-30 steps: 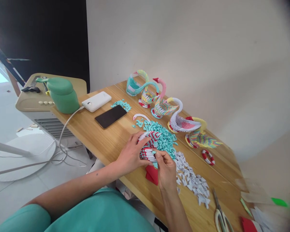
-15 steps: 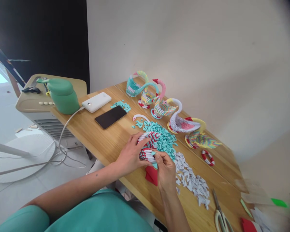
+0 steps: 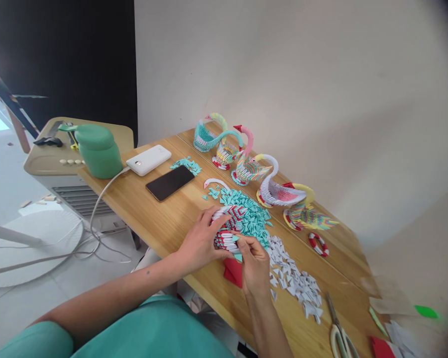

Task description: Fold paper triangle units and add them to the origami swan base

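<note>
On the bench [image 3: 179, 214], a phone [image 3: 170, 183] lies just beside a power bank [image 3: 148, 160], with a bottle [image 3: 99, 154] left of both. Paper swans [image 3: 278, 194] stand in a row behind the paper pieces [image 3: 252, 219]; scissors [image 3: 339, 333] lie right of these, a ring [image 3: 311, 240] before the swans.

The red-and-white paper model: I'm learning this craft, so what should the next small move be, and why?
Probably gently push the teal paper piece onto the paper model: the right hand pinches that piece right by the model's near side, while the left hand grips the model.
</note>
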`<state>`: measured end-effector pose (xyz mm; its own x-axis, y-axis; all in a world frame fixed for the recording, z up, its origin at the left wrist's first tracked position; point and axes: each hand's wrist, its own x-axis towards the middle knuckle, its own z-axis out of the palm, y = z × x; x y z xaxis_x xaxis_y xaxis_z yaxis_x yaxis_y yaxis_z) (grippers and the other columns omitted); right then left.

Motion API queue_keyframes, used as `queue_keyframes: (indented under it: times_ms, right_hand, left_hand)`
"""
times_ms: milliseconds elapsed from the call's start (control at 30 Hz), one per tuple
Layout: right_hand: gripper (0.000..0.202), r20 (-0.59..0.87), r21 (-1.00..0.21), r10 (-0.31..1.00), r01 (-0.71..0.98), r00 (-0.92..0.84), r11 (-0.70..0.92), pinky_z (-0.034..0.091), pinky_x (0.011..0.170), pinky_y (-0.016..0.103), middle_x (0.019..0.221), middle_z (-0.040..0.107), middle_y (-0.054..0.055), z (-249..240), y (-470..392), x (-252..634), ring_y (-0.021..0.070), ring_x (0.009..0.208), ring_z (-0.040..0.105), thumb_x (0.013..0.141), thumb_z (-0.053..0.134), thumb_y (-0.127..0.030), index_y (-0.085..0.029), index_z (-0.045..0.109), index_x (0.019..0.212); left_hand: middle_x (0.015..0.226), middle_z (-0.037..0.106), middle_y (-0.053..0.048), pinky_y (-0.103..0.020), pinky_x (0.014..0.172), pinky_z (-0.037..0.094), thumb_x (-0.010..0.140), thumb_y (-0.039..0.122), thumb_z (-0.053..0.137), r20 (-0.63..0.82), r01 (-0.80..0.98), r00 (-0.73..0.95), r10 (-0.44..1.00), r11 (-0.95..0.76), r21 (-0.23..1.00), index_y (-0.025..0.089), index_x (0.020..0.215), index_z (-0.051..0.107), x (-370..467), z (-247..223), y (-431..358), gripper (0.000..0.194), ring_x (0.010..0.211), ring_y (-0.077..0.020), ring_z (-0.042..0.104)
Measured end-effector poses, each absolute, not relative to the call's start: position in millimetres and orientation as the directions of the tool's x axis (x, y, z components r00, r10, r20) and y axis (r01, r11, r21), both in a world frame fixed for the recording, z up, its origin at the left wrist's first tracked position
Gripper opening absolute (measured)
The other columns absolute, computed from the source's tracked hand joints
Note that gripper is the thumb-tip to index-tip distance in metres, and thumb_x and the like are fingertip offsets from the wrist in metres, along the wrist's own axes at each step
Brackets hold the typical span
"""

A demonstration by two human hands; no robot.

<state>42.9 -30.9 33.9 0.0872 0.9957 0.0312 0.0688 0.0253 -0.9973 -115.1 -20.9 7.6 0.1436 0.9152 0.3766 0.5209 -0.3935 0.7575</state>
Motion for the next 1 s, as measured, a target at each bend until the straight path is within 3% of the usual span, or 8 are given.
queue_keyframes:
  times_ms: [167,333,433,567,733,933,1000]
  right_hand:
    - [0.020,0.054,-0.984,0.996,0.171,0.064,0.042,0.052,0.082,0.038,0.096,0.077,0.007,41.9,-32.0,44.9,0.0244,0.091,0.068,0.077,0.071,-0.040,-0.021,0.076,0.083]
    - [0.020,0.034,-0.873,0.995,0.481,-0.094,0.075,0.051,0.074,0.033,0.083,0.076,0.004,73.9,-29.6,47.5,0.0218,0.077,0.067,0.079,0.068,-0.039,-0.020,0.075,0.078]
    - [0.020,0.038,-0.804,0.983,0.579,-0.182,0.138,0.050,0.070,0.030,0.075,0.074,0.002,90.0,-26.0,46.6,0.0203,0.073,0.065,0.082,0.064,-0.039,-0.021,0.073,0.076]
    - [0.023,0.069,-0.767,0.973,0.612,-0.219,0.191,0.050,0.072,0.029,0.084,0.075,0.002,93.3,-22.6,45.7,0.0206,0.078,0.067,0.086,0.060,-0.041,-0.023,0.074,0.086]
    - [0.031,0.118,-0.809,0.979,0.555,-0.168,0.193,0.050,0.076,0.031,0.095,0.076,0.004,81.9,-24.8,40.4,0.0232,0.088,0.068,0.089,0.054,-0.045,-0.022,0.074,0.096]
    - [0.023,0.167,-0.794,0.981,0.576,-0.100,0.194,0.050,0.071,0.031,0.081,0.075,0.003,70.4,-29.3,21.1,0.0215,0.074,0.067,0.081,0.065,-0.042,-0.021,0.072,0.087]
    - [0.020,0.238,-0.723,0.966,0.646,-0.103,0.247,0.050,0.070,0.032,0.080,0.074,0.004,67.1,-30.9,14.0,0.0215,0.073,0.066,0.083,0.063,-0.040,-0.022,0.071,0.085]
  left_hand:
    - [0.142,0.037,-0.016,-0.056,0.104,0.041,0.062,0.056,0.080,0.386,0.518,0.146,0.911,-0.403,0.754,0.026,0.137,0.045,-114.8,7.0,-21.7,0.088,0.129,-0.0356,0.037]
    - [0.143,0.037,-0.016,-0.056,0.104,0.041,0.063,0.053,0.081,0.385,0.519,0.149,0.911,-0.403,0.754,0.026,0.136,0.047,-113.4,8.4,-22.5,0.085,0.130,-0.0362,0.037]
    - [0.142,0.037,-0.015,-0.057,0.104,0.041,0.063,0.051,0.082,0.375,0.522,0.138,0.917,-0.389,0.759,0.027,0.136,0.047,-112.9,9.1,-22.2,0.085,0.130,-0.0364,0.037]
    - [0.143,0.037,-0.015,-0.056,0.105,0.041,0.062,0.049,0.082,0.363,0.525,0.119,0.924,-0.369,0.767,0.026,0.137,0.046,-113.4,7.8,-20.2,0.086,0.132,-0.0364,0.036]
    - [0.145,0.036,-0.014,-0.054,0.105,0.041,0.063,0.048,0.081,0.369,0.512,0.092,0.925,-0.361,0.779,0.026,0.138,0.044,-114.7,2.9,-18.5,0.086,0.133,-0.0351,0.037]
    - [0.146,0.035,-0.014,-0.053,0.105,0.042,0.071,0.033,0.074,0.364,0.528,0.039,0.930,-0.329,0.783,0.024,0.137,0.043,-115.2,-3.2,-21.8,0.074,0.134,-0.0334,0.039]
    - [0.146,0.035,-0.014,-0.052,0.105,0.043,0.073,0.029,0.071,0.366,0.521,0.023,0.930,-0.323,0.790,0.024,0.137,0.044,-115.2,-5.6,-22.6,0.070,0.133,-0.0326,0.040]
